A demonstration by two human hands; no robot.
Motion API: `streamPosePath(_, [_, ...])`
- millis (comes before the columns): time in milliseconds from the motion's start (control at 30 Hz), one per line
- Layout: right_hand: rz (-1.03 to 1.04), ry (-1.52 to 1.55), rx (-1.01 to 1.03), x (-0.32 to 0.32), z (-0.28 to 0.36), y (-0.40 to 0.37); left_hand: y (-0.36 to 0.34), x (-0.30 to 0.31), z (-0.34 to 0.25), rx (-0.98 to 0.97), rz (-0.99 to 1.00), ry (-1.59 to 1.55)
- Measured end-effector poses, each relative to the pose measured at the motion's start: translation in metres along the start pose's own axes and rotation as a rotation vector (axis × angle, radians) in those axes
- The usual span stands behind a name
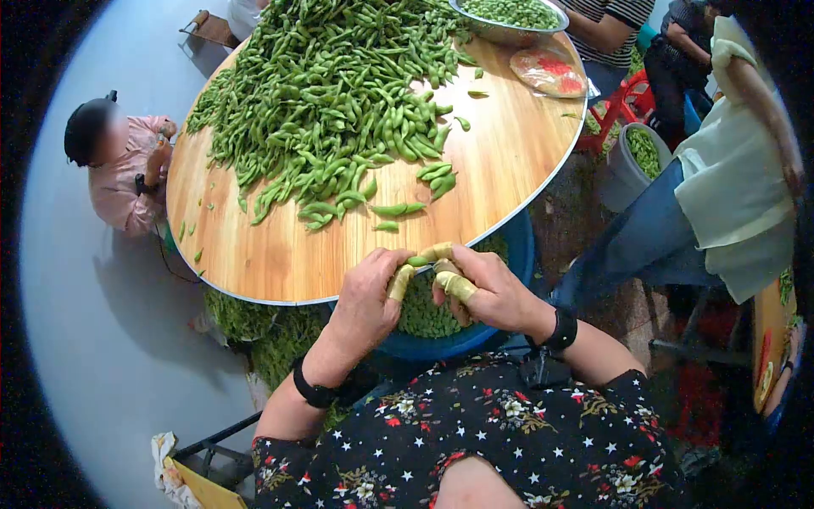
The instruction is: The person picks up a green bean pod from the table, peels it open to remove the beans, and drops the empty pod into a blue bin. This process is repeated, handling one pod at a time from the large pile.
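Just past the near edge of the round wooden table (475, 182), both hands meet over a blue tub (521, 246) of shelled green beans (424, 310). My left hand (377, 288) pinches a green pod (417, 261) between thumb and fingers. Its other end reaches the fingertips of my right hand (479, 284), which are closed around it. Yellowish wraps cover the thumbs and a finger. Beyond the hands, a few loose pods (398, 209) lie in front of a big pile of pods (339, 102).
A metal bowl of beans (509, 34) and a bag with red print (549, 71) sit at the table's far right. People stand or sit left (127, 170) and right (721, 161). A bucket of beans (632, 161) is at right; green shells (280, 339) lie below left.
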State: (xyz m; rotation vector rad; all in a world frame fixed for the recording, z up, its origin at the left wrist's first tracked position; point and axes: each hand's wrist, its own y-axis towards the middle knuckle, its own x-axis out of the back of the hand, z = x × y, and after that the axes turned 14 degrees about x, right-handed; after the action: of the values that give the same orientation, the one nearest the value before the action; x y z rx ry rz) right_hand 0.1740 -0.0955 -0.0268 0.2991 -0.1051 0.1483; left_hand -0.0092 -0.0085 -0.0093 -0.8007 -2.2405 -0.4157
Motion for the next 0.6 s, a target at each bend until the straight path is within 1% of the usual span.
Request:
streamPosePath(33, [0.002,-0.002,-0.003,-0.001,0.0,0.0,-0.003,0.0,-0.001,0.001,0.0,-0.004])
streamPosePath(100, [0.011,-0.166,0.066,-0.003,0.002,-0.001,-0.008,0.001,-0.003,-0.002,-0.008,0.043])
streamPosePath(133, [0.012,-0.168,0.063,-0.004,0.001,-0.002,-0.009,0.002,-0.005,-0.002,-0.008,0.039])
streamPosePath(200, [-0.006,-0.272,0.164,-0.006,-0.004,-0.003,-0.012,0.003,-0.008,0.021,0.003,0.026])
streamPosePath(233, [-0.002,-0.272,0.162,-0.007,-0.006,-0.004,-0.013,0.002,-0.009,0.023,0.0,0.024])
streamPosePath(300, [0.033,-0.427,0.168,-0.009,-0.006,-0.005,-0.016,0.002,-0.009,0.028,0.001,0.002])
streamPosePath(333, [0.035,-0.427,0.166,-0.009,-0.003,-0.005,-0.018,0.001,-0.009,0.029,0.001,0.0])
streamPosePath(400, [0.163,-0.606,0.079,-0.009,0.009,-0.006,-0.024,0.0,-0.008,-0.022,0.006,0.005])
streamPosePath(433, [0.162,-0.603,0.076,-0.01,0.011,-0.007,-0.026,0.0,-0.009,-0.02,0.009,0.005])
streamPosePath(500, [0.175,-0.668,0.188,-0.01,0.014,-0.006,-0.03,0.0,-0.011,-0.036,-0.016,0.055])
streamPosePath(533, [0.173,-0.666,0.185,-0.009,0.01,-0.006,-0.03,-0.001,-0.011,-0.035,-0.012,0.054])
streamPosePath(600, [0.189,-0.271,0.156,-0.002,0.0,0.001,-0.03,-0.004,-0.008,-0.092,-0.062,0.088])
